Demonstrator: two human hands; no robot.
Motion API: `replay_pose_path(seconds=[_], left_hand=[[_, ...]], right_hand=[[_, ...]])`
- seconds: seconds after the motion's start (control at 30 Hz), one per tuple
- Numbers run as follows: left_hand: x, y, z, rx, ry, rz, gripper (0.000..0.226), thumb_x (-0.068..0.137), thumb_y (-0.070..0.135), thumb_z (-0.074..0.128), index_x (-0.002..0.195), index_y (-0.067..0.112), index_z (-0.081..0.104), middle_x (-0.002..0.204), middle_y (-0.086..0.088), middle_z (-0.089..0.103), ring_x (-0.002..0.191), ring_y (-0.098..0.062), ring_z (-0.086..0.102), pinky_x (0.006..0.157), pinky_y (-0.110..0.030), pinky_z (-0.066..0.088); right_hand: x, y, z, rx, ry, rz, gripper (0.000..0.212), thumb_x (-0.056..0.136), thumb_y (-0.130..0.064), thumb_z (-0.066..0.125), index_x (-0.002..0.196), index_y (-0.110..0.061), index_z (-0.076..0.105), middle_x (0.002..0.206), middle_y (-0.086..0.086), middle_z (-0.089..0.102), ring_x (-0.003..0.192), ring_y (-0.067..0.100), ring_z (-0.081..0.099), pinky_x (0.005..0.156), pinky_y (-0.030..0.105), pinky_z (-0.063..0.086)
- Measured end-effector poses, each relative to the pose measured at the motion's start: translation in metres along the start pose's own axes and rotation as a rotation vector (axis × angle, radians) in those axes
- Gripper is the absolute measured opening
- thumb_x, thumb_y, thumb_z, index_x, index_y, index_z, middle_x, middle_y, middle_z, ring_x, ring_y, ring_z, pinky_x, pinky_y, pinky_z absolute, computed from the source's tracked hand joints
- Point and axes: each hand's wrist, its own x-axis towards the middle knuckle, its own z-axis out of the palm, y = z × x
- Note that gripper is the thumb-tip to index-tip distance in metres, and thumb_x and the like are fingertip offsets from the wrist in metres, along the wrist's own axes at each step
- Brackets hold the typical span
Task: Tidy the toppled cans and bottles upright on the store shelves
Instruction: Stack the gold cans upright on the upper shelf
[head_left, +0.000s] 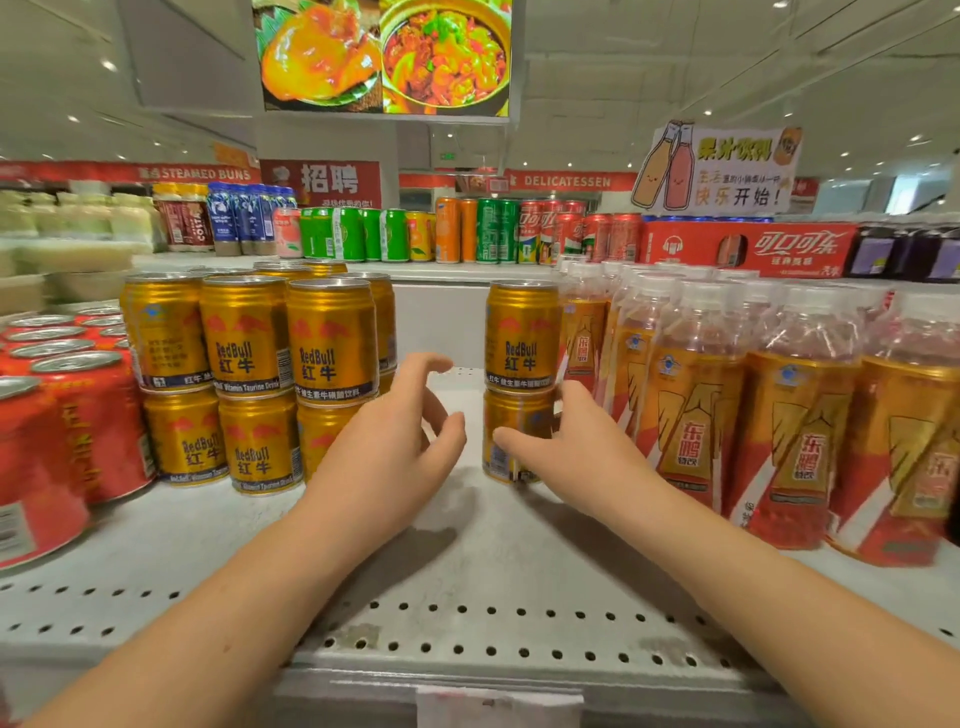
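Reaching over the perforated shelf (467, 561), the right hand (582, 452) wraps loosely around the lower gold can (511, 421), while the left hand (395, 441) hovers spread and empty. Another gold can (521, 335) stands stacked on it, beside orange bottles (691, 384).

A shop: stocked drink shelves (467, 545) beneath a "DELICATESSEN" sign (566, 181).

Gold cans (521, 384) stacked upright

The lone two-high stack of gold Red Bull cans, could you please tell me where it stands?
In the head view, the stack stands right of centre on the shelf, against the orange bottles, with the right hand on its lower can.
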Motion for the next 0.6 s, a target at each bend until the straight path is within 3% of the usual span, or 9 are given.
replay_pose_path(seconds=[0.1, 0.2, 0.3, 0.37, 0.5, 0.6], left_hand=[[0.001, 0.006, -0.014, 0.022, 0.096, 0.051, 0.058, 0.098, 0.036, 0.058, 0.149, 0.036, 0.029, 0.112, 0.019, 0.060, 0.075, -0.002, 0.063, 0.062, -0.028, 0.057], [0.011, 0.021, -0.027, 0.049, 0.167, 0.140, 0.066, 0.098, 0.041, 0.059, 0.154, 0.038, 0.025, 0.133, 0.010, 0.052, 0.088, 0.007, 0.060, 0.072, -0.020, 0.056], [0.025, 0.037, -0.034, 0.114, 0.178, 0.209, 0.062, 0.099, 0.047, 0.056, 0.155, 0.036, 0.031, 0.150, 0.007, 0.042, 0.084, 0.005, 0.063, 0.074, -0.018, 0.057], [0.031, 0.043, -0.038, 0.175, 0.157, 0.230, 0.053, 0.099, 0.049, 0.055, 0.148, 0.032, 0.042, 0.148, 0.008, 0.043, 0.078, 0.001, 0.063, 0.077, -0.021, 0.058], [0.034, 0.043, -0.044, 0.229, 0.124, 0.232, 0.042, 0.099, 0.046, 0.055, 0.137, 0.029, 0.052, 0.135, 0.012, 0.052, 0.074, 0.001, 0.060, 0.074, -0.019, 0.055], [0.037, 0.042, -0.051, 0.223, 0.124, 0.244, 0.035, 0.098, 0.046, 0.057, 0.128, 0.028, 0.056, 0.130, 0.013, 0.051, 0.079, 0.001, 0.061, 0.070, -0.013, 0.051]], right_hand=[[-0.003, 0.001, 0.002, 0.043, -0.054, -0.048, 0.057, 0.078, -0.057, 0.074, 0.120, -0.038, 0.041, 0.097, -0.025, 0.056, 0.089, 0.001, 0.061, 0.076, 0.032, 0.056], [-0.008, -0.001, 0.003, 0.093, -0.127, -0.078, 0.062, 0.077, -0.060, 0.074, 0.125, -0.041, 0.039, 0.092, -0.028, 0.055, 0.080, -0.007, 0.061, 0.061, 0.017, 0.049], [-0.013, 0.001, 0.003, 0.095, -0.172, -0.123, 0.065, 0.073, -0.064, 0.075, 0.124, -0.045, 0.039, 0.093, -0.028, 0.058, 0.077, -0.018, 0.060, 0.050, 0.008, 0.042], [-0.014, 0.002, 0.002, 0.093, -0.225, -0.135, 0.069, 0.071, -0.063, 0.076, 0.127, -0.045, 0.040, 0.098, -0.026, 0.060, 0.080, -0.017, 0.061, 0.051, 0.007, 0.044], [-0.010, 0.003, -0.002, 0.077, -0.264, -0.125, 0.067, 0.071, -0.054, 0.078, 0.129, -0.038, 0.050, 0.105, -0.020, 0.065, 0.089, -0.004, 0.064, 0.066, 0.020, 0.050], [-0.010, 0.001, 0.003, 0.095, -0.231, -0.126, 0.064, 0.067, -0.060, 0.080, 0.119, -0.040, 0.049, 0.098, -0.020, 0.066, 0.080, -0.008, 0.065, 0.063, 0.017, 0.047]])
